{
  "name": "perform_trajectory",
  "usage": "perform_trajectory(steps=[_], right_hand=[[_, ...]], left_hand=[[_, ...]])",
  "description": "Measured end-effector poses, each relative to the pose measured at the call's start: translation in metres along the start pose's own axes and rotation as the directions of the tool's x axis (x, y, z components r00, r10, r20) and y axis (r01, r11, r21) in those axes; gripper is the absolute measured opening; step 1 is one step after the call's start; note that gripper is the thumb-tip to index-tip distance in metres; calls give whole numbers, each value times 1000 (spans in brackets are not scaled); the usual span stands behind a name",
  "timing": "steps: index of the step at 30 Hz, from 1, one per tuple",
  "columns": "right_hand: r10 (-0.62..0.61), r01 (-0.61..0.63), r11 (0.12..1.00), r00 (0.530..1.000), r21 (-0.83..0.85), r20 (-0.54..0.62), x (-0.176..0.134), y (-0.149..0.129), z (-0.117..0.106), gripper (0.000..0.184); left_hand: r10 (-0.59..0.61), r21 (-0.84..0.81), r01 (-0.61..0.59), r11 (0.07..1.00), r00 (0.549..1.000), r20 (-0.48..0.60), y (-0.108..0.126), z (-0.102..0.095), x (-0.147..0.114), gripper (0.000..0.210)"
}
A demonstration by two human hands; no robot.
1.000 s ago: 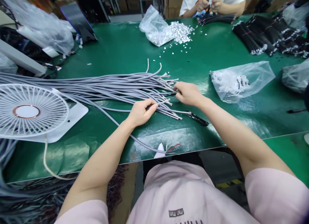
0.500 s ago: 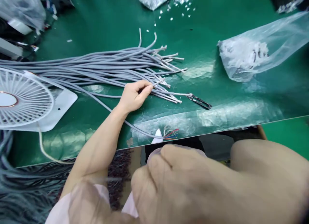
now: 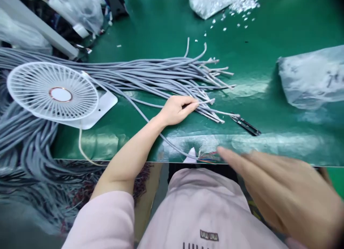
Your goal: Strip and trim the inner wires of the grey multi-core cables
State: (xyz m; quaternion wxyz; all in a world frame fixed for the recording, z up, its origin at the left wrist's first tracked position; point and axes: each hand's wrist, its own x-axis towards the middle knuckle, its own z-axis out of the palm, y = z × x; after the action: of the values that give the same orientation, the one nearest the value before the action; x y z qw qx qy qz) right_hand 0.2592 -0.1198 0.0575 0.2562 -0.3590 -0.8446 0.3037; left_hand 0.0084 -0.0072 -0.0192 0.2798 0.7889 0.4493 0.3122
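Observation:
Pinched between thumb and forefinger of my left hand (image 3: 177, 111) is a grey cable (image 3: 204, 102), close to its pale end. That hand rests against the front of a bundle of grey cables (image 3: 150, 71) whose whitish ends point right. My right hand (image 3: 282, 184), blurred, is raised at the lower right with fingers stretched out and nothing visible in it. Near its fingertip, a separate grey cable (image 3: 174, 147) reaches the table's front edge, its red, blue and orange wires (image 3: 208, 160) fanned out over a small white pointed piece (image 3: 191, 154). A slim black tool (image 3: 248, 127) lies beside the cable ends.
A white round fan (image 3: 83, 87) stands at the left, over the cables. A clear plastic bag (image 3: 309, 77) of white pieces lies at the right. Another bag (image 3: 206, 3) and scattered small shiny bits (image 3: 224, 29) are at the back. More cables (image 3: 40, 145) hang off the left edge.
My view has shifted, so the table things appear farther right. My right hand has swung from in front of my body out to the right. My left hand keeps its pinch on the cable.

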Motion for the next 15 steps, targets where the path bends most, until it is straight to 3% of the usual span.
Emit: perform_trajectory(steps=[2, 4, 9, 15], right_hand=[[13, -29, 972, 998, -231, -69, 8, 16, 2, 34], [75, -133, 938, 979, -319, -188, 14, 37, 10, 25], [146, -245, 930, 931, -275, -333, 25, 72, 34, 28], [182, -283, 916, 925, -285, -334, 31, 74, 40, 33]], left_hand=[[10, 16, -11, 1000, 1000, 24, 0, 0, 0, 32], [9, 38, -11, 999, 999, 44, 0, 0, 0, 30], [15, 78, -19, 997, 999, 52, -2, 0, 0, 32], [12, 86, -16, 996, 998, 54, 0, -2, 0, 33]])
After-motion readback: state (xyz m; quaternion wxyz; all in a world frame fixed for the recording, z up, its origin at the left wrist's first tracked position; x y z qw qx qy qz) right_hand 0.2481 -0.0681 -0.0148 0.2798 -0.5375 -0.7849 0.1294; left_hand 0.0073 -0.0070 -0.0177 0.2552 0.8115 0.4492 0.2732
